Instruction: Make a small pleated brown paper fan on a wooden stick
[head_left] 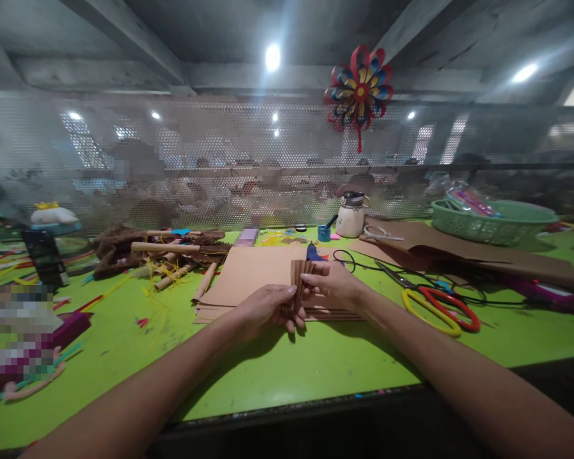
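Between my two hands is a small piece of brown paper (296,280), folded into narrow upright pleats. My left hand (270,305) pinches its lower left side, thumb in front and fingers behind and below. My right hand (333,280) grips the upper right side of the pleats with thumb and fingertips. Just behind and beneath the hands lies a stack of flat brown paper sheets (249,271) on the green table (316,376). A dark blue object (312,251) shows just past the right hand, partly hidden by it.
Scissors with yellow and red handles (435,312) lie at right beside a black cord. Behind stand a green basket (497,223), a white jug (351,217) and a small blue jar (324,233). Rolled brown paper (165,247) is piled at left, near a dark phone (44,258).
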`<state>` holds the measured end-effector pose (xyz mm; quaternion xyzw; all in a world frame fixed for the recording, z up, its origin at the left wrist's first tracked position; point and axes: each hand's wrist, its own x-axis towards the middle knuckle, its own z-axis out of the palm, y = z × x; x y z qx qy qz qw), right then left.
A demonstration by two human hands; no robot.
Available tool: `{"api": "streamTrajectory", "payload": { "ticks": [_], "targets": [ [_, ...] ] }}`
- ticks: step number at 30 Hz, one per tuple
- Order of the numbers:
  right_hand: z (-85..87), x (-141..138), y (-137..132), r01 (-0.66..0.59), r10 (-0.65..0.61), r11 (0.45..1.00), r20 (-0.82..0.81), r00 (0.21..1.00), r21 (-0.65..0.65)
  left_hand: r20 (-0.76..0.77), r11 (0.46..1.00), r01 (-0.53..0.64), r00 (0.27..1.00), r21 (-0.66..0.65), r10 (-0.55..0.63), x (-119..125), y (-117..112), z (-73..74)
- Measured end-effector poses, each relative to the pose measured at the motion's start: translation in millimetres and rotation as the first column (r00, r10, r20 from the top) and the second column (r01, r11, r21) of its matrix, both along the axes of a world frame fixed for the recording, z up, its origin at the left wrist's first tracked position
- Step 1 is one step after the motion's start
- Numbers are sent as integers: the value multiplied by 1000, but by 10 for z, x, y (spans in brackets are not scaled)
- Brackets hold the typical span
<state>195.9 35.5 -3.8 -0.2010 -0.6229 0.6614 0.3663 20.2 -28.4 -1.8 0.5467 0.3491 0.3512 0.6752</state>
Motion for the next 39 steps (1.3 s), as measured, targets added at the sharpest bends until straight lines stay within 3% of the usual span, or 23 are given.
{"api": "streamTrajectory", "payload": {
  "ticks": [10,15,20,24,29,31,35,39],
  "targets": [
    [-2,12,-1,56,-64,993,73,995,101,-36,1000,-4,999,25,5,1,16,-30],
    [10,0,-18,65,-68,996,48,997,66,-31,999,-13,999,37,14,-11,14,-30],
    [-16,-3,3,57,-57,998,0,998,-16,-62,991,-93,993,98,99,10,-7,30],
    [-29,-17,-4,62,-64,997,-37,997,-51,-158,943,-200,956,268,247,41,24,60],
    [1,-49,-64,59,-61,997,-33,998,-40,-195,805,-287,877,519,439,30,78,83],
    [6,-57,-76,64,-65,997,-30,997,-37,-165,788,-323,870,524,465,29,75,97],
    [5,-57,-69,67,-67,997,-25,997,-33,-104,809,-380,877,448,470,46,37,132],
    [-4,-62,-68,62,-63,997,-22,998,-35,-157,808,-373,860,455,486,59,19,155]
  ]
}}
